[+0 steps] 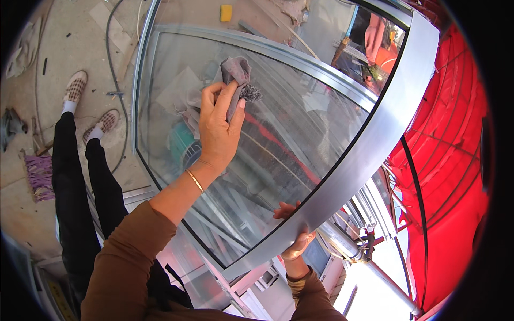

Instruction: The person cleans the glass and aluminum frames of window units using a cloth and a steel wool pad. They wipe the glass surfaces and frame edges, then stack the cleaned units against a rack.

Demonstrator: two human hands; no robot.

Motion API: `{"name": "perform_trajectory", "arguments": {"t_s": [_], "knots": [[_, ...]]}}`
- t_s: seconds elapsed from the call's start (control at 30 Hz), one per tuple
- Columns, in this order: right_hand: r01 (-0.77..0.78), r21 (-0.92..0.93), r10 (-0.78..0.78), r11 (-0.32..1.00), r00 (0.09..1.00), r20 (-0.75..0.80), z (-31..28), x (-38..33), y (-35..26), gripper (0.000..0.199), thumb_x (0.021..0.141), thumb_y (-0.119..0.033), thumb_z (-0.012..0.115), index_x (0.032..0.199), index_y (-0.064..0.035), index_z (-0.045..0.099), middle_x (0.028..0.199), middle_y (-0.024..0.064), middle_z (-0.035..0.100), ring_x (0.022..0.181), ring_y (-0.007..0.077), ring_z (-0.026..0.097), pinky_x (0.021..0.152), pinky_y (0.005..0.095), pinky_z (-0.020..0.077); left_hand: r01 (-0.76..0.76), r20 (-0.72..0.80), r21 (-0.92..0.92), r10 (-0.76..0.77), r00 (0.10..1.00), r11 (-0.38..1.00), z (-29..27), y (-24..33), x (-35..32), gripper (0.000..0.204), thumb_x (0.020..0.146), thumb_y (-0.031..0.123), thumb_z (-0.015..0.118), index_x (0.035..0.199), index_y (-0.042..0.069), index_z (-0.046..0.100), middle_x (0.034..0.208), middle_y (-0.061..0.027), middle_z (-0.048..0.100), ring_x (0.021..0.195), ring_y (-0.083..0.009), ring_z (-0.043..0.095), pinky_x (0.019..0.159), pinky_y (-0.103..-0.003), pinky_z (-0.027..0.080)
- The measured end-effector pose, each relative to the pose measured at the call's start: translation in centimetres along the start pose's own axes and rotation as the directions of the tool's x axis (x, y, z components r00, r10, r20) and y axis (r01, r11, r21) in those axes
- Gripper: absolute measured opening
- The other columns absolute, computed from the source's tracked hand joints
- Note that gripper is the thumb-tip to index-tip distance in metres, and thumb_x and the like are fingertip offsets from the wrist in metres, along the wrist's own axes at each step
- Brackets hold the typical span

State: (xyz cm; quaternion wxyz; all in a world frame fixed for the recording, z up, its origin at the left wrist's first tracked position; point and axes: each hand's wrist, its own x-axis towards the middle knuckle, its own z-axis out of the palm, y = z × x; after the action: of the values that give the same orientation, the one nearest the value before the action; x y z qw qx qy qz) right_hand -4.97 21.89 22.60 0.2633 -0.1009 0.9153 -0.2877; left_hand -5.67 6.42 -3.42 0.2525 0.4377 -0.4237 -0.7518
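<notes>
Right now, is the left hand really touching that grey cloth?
Touching. The head view shows it plainly: the left hand pinches the bunched grey cloth between its fingers and thumb.

Through my remote head camera I see brown sleeves [122, 262], the left one ending along the forearm; a slim gold-coloured bangle [194, 180] circles the wrist; I make out black trousers [72, 203], white socks [69, 107] and brown-and-cream checked shoes [76, 85].

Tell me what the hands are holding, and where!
The left hand pinches a bunched cloth by its lower part. The right hand holds the frame by its broad silver side, near the bottom corner.
</notes>
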Motion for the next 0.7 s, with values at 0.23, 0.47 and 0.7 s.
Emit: {"name": "perform_trajectory", "arguments": {"t_s": [0.23, 0.47, 0.7], "knots": [[-0.003, -0.008, 0.003, 1.000, 1.000, -0.030, -0.9, 0.5, 0.3, 0.094, 0.102, -0.072, 0.061, 0.153, 0.0072, 0.054, 0.131, 0.0285, 0.072, 0.107, 0.0315, 0.074, 0.092, 0.0444, 0.0601, 0.392, -0.034, 0.157, -0.392, 0.919, 0.906, -4.8, -4.9, -12.2, 0.042, 0.109, 0.016, 0.068, 0.149, 0.002, 0.064, 0.132, -0.0124, 0.056, 0.118, -0.0266, 0.059, 0.104, -0.036, 0.049], [0.119, -0.068, -0.123, 0.991, 0.991, -0.052, -1.1, 1.3, 0.4, 0.069, 0.112, -0.052, 0.050, 0.142, 0.0089, 0.061, 0.133, 0.0281, 0.073, 0.106, 0.0276, 0.074, 0.090, 0.0403, 0.0601, 0.373, 0.376, 0.036, -0.359, 0.854, 0.927, -5.1, 6.2, -22.1, 0.046, 0.106, 0.011, 0.072, 0.149, 0.000, 0.063, 0.135, -0.0163, 0.054, 0.117, -0.0335, 0.063, 0.099, -0.040, 0.053], [0.083, -0.159, -0.099, 0.984, 0.991, -0.091, -2.0, 0.6, 0.1, 0.074, 0.108, -0.058, 0.054, 0.136, 0.0094, 0.068, 0.124, 0.0181, 0.076, 0.105, 0.0237, 0.071, 0.093, 0.0371, 0.0557, 0.018, 0.375, -0.101, 0.021, 0.927, 0.995, 0.2, 11.8, -14.2, 0.047, 0.099, 0.004, 0.077, 0.144, 0.002, 0.065, 0.132, -0.0151, 0.054, 0.110, -0.0324, 0.061, 0.095, -0.042, 0.054]]}}
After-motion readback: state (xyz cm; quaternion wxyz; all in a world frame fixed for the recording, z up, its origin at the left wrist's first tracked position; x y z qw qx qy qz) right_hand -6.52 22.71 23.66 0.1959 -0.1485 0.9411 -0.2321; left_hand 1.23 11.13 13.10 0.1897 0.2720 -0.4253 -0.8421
